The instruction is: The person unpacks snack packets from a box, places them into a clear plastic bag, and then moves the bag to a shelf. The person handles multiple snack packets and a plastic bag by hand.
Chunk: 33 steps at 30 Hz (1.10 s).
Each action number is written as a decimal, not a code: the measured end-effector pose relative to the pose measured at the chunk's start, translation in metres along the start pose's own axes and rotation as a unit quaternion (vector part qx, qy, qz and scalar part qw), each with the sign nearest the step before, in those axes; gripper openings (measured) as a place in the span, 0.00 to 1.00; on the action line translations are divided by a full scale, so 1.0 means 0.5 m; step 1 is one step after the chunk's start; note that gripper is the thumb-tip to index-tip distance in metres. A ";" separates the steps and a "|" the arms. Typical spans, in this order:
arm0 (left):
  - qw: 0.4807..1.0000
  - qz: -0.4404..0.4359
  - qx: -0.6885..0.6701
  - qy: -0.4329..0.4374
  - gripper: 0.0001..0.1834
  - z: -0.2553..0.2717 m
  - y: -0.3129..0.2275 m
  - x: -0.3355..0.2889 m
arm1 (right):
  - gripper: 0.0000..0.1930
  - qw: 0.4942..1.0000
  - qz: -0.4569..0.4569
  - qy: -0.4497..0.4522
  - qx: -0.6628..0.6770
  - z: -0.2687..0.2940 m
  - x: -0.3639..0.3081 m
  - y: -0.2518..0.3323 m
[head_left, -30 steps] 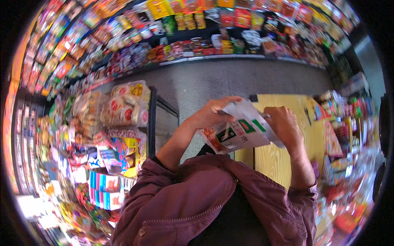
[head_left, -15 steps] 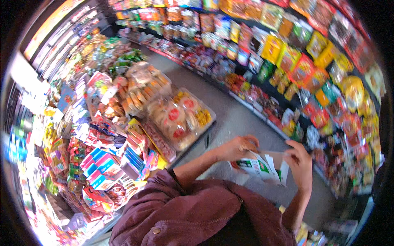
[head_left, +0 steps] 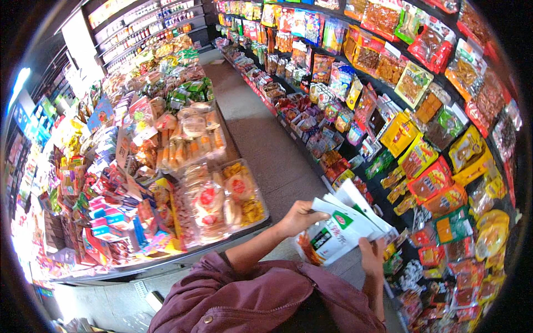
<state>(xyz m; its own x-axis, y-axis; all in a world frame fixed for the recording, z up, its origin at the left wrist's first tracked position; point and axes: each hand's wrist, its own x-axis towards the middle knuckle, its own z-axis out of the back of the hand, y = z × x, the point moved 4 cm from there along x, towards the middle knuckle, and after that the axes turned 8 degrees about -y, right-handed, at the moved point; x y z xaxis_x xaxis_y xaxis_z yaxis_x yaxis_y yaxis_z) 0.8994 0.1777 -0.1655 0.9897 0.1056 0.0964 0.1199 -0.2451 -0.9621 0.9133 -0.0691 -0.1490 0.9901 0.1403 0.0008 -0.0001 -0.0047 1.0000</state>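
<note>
In front of my chest I hold a small stack of white snack packets (head_left: 340,232) with green labels and a food picture at the lower left corner. The front packet faces me, and the others fan out behind it toward the upper right. My left hand (head_left: 300,218) is closed on the upper left edge, its thumb lying over the front. At the lower right edge my right hand (head_left: 372,260) grips the packets, its thumb on the near side and its other fingers mostly hidden.
Dark shelves of hanging snack bags (head_left: 400,133) run along the right. A low display table (head_left: 214,237) on the left bears clear trays of bread (head_left: 206,202) and heaps of packaged sweets (head_left: 119,219). A grey-floored aisle (head_left: 261,150) stretches away between them.
The packets have turned from a flat, edge-on tilt to face me and fan apart at the top. Both hands have shifted along their edges. The view has swung, showing more of the aisle.
</note>
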 end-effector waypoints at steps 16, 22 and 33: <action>0.968 0.006 -0.017 -0.248 0.07 -0.010 0.025 0.353 | 0.13 0.980 0.034 0.196 0.029 -0.086 0.530 0.024; 0.982 0.006 -0.016 -0.188 0.11 0.098 -0.020 0.504 | 0.14 0.964 0.038 0.264 0.001 -0.182 0.741 0.002; 0.912 -0.105 -0.098 -0.385 0.08 0.442 -0.125 0.840 | 0.21 0.954 0.099 0.284 0.002 -0.573 1.125 0.101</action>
<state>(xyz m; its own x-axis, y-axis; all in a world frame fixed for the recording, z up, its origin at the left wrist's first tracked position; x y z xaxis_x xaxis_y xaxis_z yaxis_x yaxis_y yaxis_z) 1.2904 0.4506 -0.1211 0.6037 0.7972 -0.0072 0.3867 -0.3007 -0.8718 1.4302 0.2932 -0.0968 0.7355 0.6492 0.1937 -0.1781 -0.0906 0.9798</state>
